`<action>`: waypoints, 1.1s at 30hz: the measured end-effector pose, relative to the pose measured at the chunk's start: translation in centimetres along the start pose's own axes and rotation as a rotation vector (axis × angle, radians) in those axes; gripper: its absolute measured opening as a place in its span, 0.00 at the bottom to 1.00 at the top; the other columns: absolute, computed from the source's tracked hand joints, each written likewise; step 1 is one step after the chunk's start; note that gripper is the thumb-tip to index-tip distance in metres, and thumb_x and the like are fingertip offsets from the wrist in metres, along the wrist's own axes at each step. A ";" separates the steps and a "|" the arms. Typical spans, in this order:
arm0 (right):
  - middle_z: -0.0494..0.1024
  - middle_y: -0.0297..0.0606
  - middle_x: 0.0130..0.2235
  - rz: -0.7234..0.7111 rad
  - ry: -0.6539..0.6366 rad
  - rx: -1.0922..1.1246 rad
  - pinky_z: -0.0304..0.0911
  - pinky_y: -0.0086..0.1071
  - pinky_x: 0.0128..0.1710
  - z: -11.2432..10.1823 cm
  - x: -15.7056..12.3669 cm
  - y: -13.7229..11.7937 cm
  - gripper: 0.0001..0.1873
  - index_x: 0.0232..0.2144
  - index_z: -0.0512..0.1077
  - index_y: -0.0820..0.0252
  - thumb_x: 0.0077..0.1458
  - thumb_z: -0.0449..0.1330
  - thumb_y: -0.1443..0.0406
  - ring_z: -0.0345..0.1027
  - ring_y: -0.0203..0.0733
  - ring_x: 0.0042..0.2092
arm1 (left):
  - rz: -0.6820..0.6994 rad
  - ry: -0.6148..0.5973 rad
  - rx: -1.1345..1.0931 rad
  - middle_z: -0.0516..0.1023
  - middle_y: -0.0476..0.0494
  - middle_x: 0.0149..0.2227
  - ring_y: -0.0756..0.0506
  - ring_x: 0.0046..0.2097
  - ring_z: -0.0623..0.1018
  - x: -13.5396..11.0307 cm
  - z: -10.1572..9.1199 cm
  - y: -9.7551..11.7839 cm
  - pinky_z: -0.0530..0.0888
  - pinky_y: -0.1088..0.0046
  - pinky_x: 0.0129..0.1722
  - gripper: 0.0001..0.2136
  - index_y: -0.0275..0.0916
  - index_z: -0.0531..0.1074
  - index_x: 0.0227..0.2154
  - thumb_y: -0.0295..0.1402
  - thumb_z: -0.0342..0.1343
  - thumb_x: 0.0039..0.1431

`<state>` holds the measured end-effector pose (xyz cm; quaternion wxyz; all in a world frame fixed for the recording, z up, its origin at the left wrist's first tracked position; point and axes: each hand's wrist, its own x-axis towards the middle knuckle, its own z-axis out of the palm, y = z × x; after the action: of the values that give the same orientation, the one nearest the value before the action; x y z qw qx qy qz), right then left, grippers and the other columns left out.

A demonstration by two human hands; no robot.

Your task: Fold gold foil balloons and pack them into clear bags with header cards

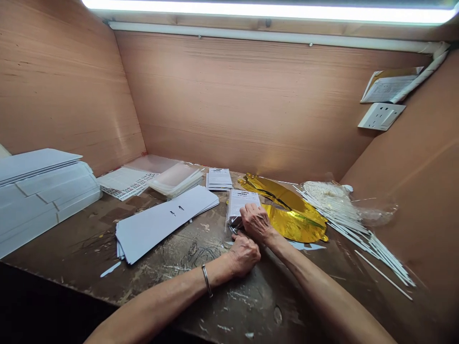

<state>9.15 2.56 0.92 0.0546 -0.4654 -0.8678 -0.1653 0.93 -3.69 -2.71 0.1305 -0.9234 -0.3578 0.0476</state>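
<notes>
Near the middle of the scuffed brown worktop (pixel 107 248), flat and just left of a crumpled gold foil balloon (pixel 290 215): a clear packet (pixel 239 203) with a white printed card inside

On the packet's lower right corner: the right hand (pixel 255 220), palm down, fingers (pixel 247 210) spread and pressed onto the plastic; hard to tell whether gripping the edge or only pinning it

Just below, touching the right hand at the wrist side: the left hand (pixel 245 253), knuckles up, fingers curled in and clenched against the worktop beside the packet's near edge; impossible to tell whether pinching anything. On the left wrist, a thin metal bangle (pixel 206 280)

To the right of the balloon, fanned toward the near edge: a bundle of white sticks (pixel 362 229), partly in a clear bag (pixel 373 210)

To the left of the packet: a slanted stack of white card sheets (pixel 161 222). Behind it, a pile of clear plastic sleeves (pixel 177 179), a small stack of printed cards (pixel 219 178) and printed label sheets (pixel 124 184). At the far left, stacked white flat boxes (pixel 39 191)

On the right wall, a white socket (pixel 380 116) under tucked papers (pixel 389 86); overhead, a bright light strip (pixel 268 10)
</notes>
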 end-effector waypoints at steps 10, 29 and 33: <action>0.71 0.36 0.26 0.618 -0.143 0.952 0.59 0.30 0.24 1.1 -7.5 3.6 0.16 0.36 0.61 0.61 0.41 0.55 0.67 0.67 0.38 0.26 | -0.128 0.090 -0.045 0.70 0.31 0.28 0.38 0.32 0.71 -0.5 0.2 -0.1 0.68 0.63 0.24 0.07 0.28 0.66 0.28 0.22 0.44 0.50; 0.68 0.39 0.31 0.002 -0.100 0.464 0.55 0.27 0.31 1.8 -11.0 5.2 0.06 0.26 0.68 0.66 0.50 0.51 0.70 0.60 0.35 0.32 | -0.192 0.120 -0.213 0.49 0.37 0.59 0.35 0.59 0.46 3.4 1.2 -6.7 0.50 0.43 0.49 0.26 0.40 0.50 0.55 0.49 0.34 0.57; 0.67 0.42 0.31 -0.050 -0.054 0.154 0.53 0.29 0.31 2.2 -12.0 4.4 0.09 0.28 0.66 0.67 0.53 0.47 0.71 0.58 0.37 0.32 | -0.187 0.126 -0.223 0.47 0.37 0.59 0.35 0.59 0.45 3.0 1.5 -6.4 0.50 0.41 0.48 0.27 0.40 0.50 0.55 0.49 0.33 0.57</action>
<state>19.64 -3.91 -3.05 0.0624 -0.4423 -0.8905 -0.0867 -1.22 3.19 -2.41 0.0530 -0.8961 -0.4362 -0.0628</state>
